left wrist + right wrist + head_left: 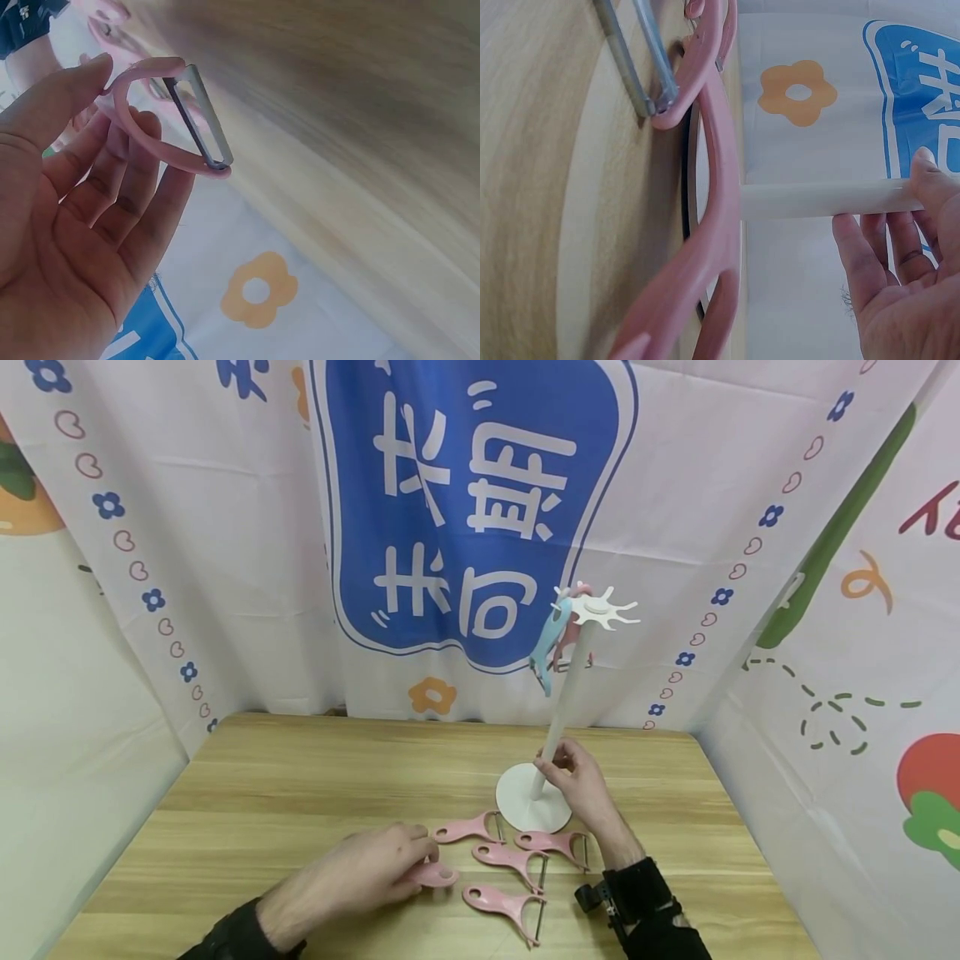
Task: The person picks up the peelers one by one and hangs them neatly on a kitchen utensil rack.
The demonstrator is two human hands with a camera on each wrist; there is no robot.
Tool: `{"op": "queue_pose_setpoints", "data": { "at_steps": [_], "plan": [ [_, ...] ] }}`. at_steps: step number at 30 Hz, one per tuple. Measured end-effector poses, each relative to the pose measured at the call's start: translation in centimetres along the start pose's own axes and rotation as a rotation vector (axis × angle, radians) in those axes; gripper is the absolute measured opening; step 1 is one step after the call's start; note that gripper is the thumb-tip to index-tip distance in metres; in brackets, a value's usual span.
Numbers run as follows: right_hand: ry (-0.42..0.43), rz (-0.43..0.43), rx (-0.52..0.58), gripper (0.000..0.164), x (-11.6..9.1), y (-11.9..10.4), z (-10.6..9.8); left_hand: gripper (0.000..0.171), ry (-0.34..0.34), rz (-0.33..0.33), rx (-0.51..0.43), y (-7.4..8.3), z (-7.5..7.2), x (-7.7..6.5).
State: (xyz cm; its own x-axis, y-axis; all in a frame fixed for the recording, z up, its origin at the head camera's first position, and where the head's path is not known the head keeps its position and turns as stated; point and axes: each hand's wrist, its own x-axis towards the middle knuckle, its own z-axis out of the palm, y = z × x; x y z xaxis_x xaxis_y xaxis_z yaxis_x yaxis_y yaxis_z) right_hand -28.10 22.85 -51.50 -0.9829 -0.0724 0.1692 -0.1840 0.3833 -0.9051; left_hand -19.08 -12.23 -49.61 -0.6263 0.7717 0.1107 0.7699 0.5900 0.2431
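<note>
My left hand (367, 870) pinches a pink peeler (437, 875) between thumb and fingers, low over the table's front part. In the left wrist view its forked head and metal blade (201, 116) stick out past the fingertips. The right hand (585, 783) grips the lower post (567, 697) of a white stand, just above its round base (513, 797). From the prongs of the stand's top (598, 609) hang a light blue peeler (550, 637) and a pink one (570, 635) beside it. Several more pink peelers (501, 900) lie in front of the base.
The wooden table (315, 768) carries the stand toward its back right. A white printed curtain (247, 568) hangs behind the table, and printed cloths (817, 760) close off the sides. A black wrist camera (592, 897) juts from the right cuff near the loose peelers.
</note>
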Motion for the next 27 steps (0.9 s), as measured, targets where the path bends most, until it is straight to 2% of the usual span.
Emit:
{"op": "queue_pose_setpoints", "data": {
  "at_steps": [16, 27],
  "plan": [
    [0.015, 0.019, -0.007, 0.028, 0.0, -0.2, 0.1, 0.025, 0.146, -0.009, 0.032, 0.7, -1.1, 2.1],
    [-0.007, 0.000, -0.026, 0.022, -1.4, -4.5, -0.3, 0.024, 0.250, -0.051, -0.010, 1.5, -1.9, 3.7]
  ]
}}
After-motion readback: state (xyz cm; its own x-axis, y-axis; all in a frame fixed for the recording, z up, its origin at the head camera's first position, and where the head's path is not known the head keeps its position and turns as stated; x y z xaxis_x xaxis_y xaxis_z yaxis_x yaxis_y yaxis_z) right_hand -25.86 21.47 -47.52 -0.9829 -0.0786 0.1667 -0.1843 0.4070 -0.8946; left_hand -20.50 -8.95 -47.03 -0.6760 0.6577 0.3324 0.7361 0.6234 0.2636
